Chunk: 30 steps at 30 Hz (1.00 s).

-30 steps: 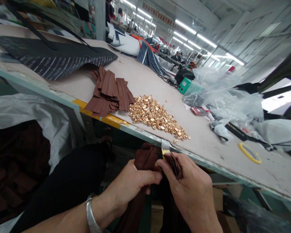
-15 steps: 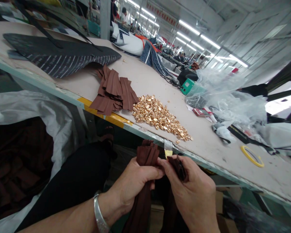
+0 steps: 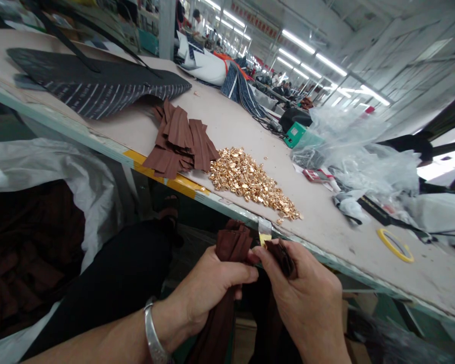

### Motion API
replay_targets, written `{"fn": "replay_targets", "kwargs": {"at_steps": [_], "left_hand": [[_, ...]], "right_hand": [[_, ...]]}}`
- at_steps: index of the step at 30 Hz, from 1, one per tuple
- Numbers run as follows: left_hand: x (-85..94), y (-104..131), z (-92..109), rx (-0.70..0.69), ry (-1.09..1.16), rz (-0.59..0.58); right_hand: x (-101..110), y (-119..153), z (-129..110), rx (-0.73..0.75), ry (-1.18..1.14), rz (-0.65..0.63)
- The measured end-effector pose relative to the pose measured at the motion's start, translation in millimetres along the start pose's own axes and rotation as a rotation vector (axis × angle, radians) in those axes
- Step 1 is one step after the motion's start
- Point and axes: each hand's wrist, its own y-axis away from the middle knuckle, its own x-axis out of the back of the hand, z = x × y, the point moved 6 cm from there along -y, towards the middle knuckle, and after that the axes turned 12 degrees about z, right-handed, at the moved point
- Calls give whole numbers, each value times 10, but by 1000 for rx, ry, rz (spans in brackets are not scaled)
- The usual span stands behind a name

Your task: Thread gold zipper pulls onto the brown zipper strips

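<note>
My left hand is closed round a bundle of brown zipper strips, their cut ends pointing up and their lengths hanging below. My right hand grips more folded brown zipper strips against its palm. Its thumb and forefinger meet close to my left fingertips; whether something small sits between them is hidden. Just beyond, on the table, lies a heap of small gold metal pieces that look like zipper sliders. Left of the heap is a loose pile of brown strips.
The table slopes across the view, its edge in front of my hands. Clear plastic bags, a green box and a yellow tape roll lie right. A dark panel lies left. A white sack holds brown material.
My right hand has shifted slightly right, opening a small gap from the left hand's bundle. Both hands keep hold of their strips.
</note>
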Motion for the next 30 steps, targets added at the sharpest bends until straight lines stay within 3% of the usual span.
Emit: {"fn": "replay_targets", "kwargs": {"at_steps": [3,9,14,20,25,27,30], "left_hand": [[0,1,-8,4,-31,4],[-11,47,-26,1,-98,-60],[-107,119,2,-32,-93,-200],[-109,105,-94,10,-35,-161],[-21,53,-144,27,43,-121],[39,27,-123,10,36,-64],[80,14,-58,-68,-52,-22]], "right_hand": [[-58,-11,110,-78,-45,-31],[-97,184,402,-543,-490,-59],[-189,418,325,-821,-750,-122],[-308,465,219,-939,-1017,-165],[-332,600,387,-1173,-1115,-117],[-313,625,431,-1166,-1082,-91],[-267,597,415,-1016,-959,-101]]}}
